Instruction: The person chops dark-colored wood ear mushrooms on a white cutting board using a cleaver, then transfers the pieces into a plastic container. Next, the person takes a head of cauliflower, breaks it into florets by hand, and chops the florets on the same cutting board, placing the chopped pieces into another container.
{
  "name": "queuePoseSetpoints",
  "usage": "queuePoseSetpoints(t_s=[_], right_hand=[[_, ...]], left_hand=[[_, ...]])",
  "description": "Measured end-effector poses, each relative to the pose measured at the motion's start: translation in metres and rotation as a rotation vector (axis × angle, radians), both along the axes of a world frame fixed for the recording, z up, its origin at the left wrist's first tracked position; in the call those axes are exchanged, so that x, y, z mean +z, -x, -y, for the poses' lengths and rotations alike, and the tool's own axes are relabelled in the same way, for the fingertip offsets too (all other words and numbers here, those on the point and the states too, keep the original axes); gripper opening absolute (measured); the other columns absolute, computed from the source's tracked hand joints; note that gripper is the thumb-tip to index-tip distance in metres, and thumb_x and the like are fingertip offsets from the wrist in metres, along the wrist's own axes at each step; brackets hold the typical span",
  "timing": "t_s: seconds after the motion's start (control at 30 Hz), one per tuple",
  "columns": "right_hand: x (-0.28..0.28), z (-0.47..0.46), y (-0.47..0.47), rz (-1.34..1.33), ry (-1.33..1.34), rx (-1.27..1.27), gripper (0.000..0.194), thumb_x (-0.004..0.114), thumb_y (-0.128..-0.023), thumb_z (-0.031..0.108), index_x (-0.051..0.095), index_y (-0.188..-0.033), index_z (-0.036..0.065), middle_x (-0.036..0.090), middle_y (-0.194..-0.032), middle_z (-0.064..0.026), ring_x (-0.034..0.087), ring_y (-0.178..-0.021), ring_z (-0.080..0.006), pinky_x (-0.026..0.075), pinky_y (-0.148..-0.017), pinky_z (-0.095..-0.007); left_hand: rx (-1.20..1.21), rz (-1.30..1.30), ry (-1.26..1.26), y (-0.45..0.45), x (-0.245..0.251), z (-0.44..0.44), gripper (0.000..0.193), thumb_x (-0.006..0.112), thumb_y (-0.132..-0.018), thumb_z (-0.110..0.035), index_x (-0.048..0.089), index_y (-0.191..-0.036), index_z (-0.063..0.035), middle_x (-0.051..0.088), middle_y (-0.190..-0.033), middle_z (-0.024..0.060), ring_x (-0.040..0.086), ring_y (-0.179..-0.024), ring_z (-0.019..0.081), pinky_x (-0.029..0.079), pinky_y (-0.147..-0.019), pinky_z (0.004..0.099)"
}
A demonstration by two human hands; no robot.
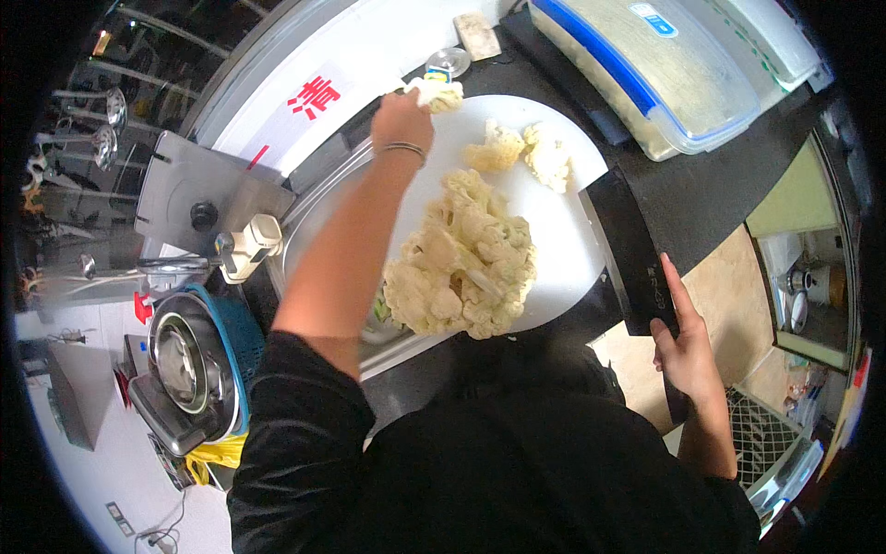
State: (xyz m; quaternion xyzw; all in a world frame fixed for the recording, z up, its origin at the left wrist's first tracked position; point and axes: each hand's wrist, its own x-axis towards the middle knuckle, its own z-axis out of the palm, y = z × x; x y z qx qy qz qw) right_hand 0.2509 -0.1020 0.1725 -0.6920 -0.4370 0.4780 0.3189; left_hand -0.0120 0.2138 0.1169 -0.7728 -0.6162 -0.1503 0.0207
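Observation:
My left hand (403,121), with a thin bracelet at the wrist, grips a cauliflower piece (443,95) over the far edge of a round white cutting board (574,277). A large cauliflower head (464,263) lies on the near part of the board. Beyond it rest two smaller pieces, a yellowish floret (495,147) and a paler floret (548,158). On the right, my right hand (682,346) holds a cleaver with a broad dark blade (626,249), whose pale edge faces the board's right side.
A clear lidded container (664,76) with a blue rim stands at the back right of the dark counter (699,187). Left of the board is a metal sink rim (294,228), with green scraps inside. Metal bowls in a blue basket (232,339) stand farther left. A small clear disc (450,61) lies behind the board.

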Motion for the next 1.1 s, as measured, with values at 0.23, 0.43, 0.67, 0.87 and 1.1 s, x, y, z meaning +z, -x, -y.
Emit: queuePoseSetpoints(t_s=[0.23, 0.43, 0.67, 0.87, 1.1], right_hand=[[0.011, -0.008, 0.014, 0.039, -0.029, 0.035, 0.074, 0.040, -0.079, -0.013, 0.021, -0.144, 0.018, 0.043, -0.119, -0.0098, 0.046, -0.050, -0.0048, 0.042, -0.045, -0.0199], [0.059, -0.024, 0.033, 0.073, -0.038, 0.195, 0.074, 0.041, -0.078, -0.012, 0.021, -0.144, 0.014, 0.043, -0.124, -0.0097, 0.046, -0.055, -0.0031, 0.041, -0.046, -0.0178], [0.080, -0.041, 0.059, 0.135, -0.037, 0.275, 0.076, 0.042, -0.078, -0.015, 0.021, -0.144, 0.016, 0.052, -0.119, -0.0053, 0.045, -0.057, -0.0045, 0.041, -0.050, -0.0197], [0.072, -0.028, 0.055, 0.127, -0.040, 0.263, 0.077, 0.043, -0.078, -0.015, 0.021, -0.144, 0.015, 0.057, -0.100, -0.0040, 0.045, -0.057, -0.0044, 0.040, -0.048, -0.0197], [0.096, -0.037, 0.062, 0.328, -0.095, 0.417, 0.074, 0.046, -0.077, -0.014, 0.025, -0.143, 0.013, 0.055, -0.120, -0.0134, 0.059, -0.079, -0.0166, 0.048, -0.074, -0.0285]], left_hand=[[-0.173, 0.218, 0.702, 0.024, -0.014, 0.024, 0.061, 0.064, -0.078, -0.047, 0.051, -0.125, -0.0103, 0.055, -0.119, 0.0159, 0.055, -0.105, 0.0251, 0.044, -0.088, 0.0326], [-0.524, 0.314, 0.717, 0.067, 0.036, 0.126, 0.071, 0.071, -0.070, -0.048, 0.049, -0.125, -0.0094, 0.053, -0.116, 0.0143, 0.048, -0.112, 0.0275, 0.038, -0.096, 0.0370], [-0.453, 0.393, 0.482, 0.045, 0.015, 0.146, 0.052, 0.077, -0.059, -0.033, 0.056, -0.098, -0.0056, 0.054, -0.100, 0.0135, 0.050, -0.097, 0.0322, 0.040, -0.086, 0.0392], [-0.750, 0.400, 0.535, 0.056, 0.012, 0.129, 0.043, 0.074, -0.059, -0.026, 0.054, -0.091, -0.0069, 0.052, -0.097, 0.0127, 0.052, -0.093, 0.0307, 0.040, -0.084, 0.0383], [-0.764, 0.429, 0.370, 0.056, 0.008, 0.145, 0.041, 0.073, -0.065, -0.021, 0.056, -0.100, -0.0074, 0.049, -0.102, 0.0116, 0.051, -0.091, 0.0300, 0.042, -0.082, 0.0381]])
